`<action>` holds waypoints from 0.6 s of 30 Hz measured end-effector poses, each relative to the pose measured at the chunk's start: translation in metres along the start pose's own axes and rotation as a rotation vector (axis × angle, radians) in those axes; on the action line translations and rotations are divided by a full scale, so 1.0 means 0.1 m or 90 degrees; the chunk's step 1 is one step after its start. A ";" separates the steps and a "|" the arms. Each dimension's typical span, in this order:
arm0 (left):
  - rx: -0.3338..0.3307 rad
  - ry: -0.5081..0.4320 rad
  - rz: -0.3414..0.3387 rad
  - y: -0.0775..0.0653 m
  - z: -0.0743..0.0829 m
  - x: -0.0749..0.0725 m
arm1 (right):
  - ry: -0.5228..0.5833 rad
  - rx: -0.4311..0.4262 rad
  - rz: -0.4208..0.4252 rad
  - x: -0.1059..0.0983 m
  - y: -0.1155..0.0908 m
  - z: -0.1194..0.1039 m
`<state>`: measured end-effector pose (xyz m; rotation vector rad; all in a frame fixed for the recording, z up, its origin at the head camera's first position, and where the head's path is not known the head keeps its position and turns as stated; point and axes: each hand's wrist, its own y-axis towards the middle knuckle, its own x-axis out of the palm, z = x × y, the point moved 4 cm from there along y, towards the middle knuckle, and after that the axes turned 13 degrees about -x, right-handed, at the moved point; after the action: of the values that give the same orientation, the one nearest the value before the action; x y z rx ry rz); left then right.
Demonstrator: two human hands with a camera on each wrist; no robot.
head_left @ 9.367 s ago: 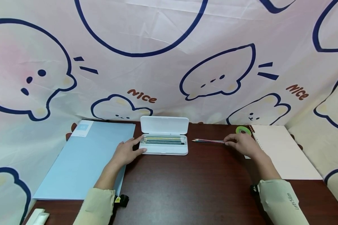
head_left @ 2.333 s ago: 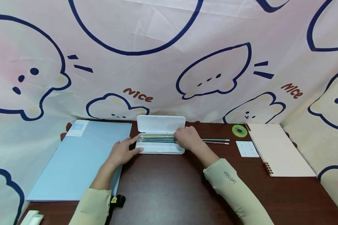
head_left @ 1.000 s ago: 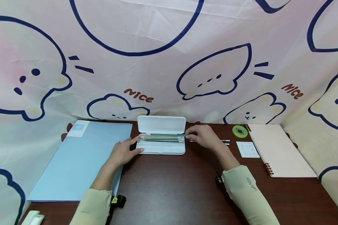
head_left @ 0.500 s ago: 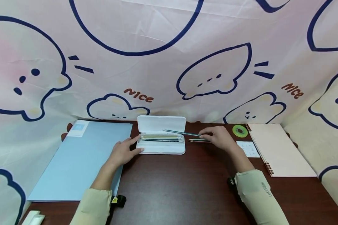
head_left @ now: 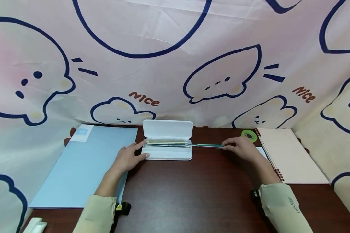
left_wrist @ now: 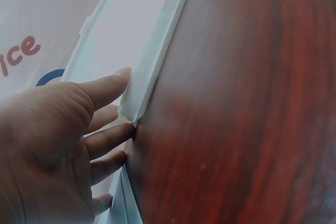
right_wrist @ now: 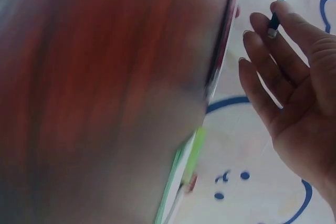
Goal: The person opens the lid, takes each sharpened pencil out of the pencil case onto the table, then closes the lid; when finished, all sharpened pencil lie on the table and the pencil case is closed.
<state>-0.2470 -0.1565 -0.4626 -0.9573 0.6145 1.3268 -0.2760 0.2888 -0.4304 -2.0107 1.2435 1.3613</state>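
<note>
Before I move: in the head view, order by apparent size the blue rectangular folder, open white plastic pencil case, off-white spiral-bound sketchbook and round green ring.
1. Folder, largest
2. Sketchbook and pencil case: too close in apparent area to rank
3. Ring, smallest

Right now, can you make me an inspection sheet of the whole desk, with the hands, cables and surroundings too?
Surface: dark brown table, shiny.
Job's things: white case, lid up, with pencils inside; a teal pencil is outside, its far end at the case's right end.
Clutter: blue folder on the left; notebook, green ring and partly hidden card on the right; white object at the near left, too cut off to name.
Hands: left hand touches the case's left end; right hand pinches the teal pencil.
Cables: nothing seen.
Surroundings: cartoon cloth behind the table.
</note>
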 end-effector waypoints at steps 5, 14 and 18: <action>0.000 0.004 0.001 -0.01 0.01 -0.01 | -0.034 0.001 -0.009 -0.10 -0.14 0.09; -0.005 0.004 0.001 -0.02 0.02 0.00 | -0.055 0.028 -0.011 -0.15 -0.25 0.22; 0.000 0.001 0.004 -0.02 0.01 -0.01 | -0.059 0.016 -0.010 -0.17 -0.27 0.22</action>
<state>-0.2457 -0.1558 -0.4610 -0.9579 0.6195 1.3324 -0.2667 0.3265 -0.4289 -1.9139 1.1954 1.4072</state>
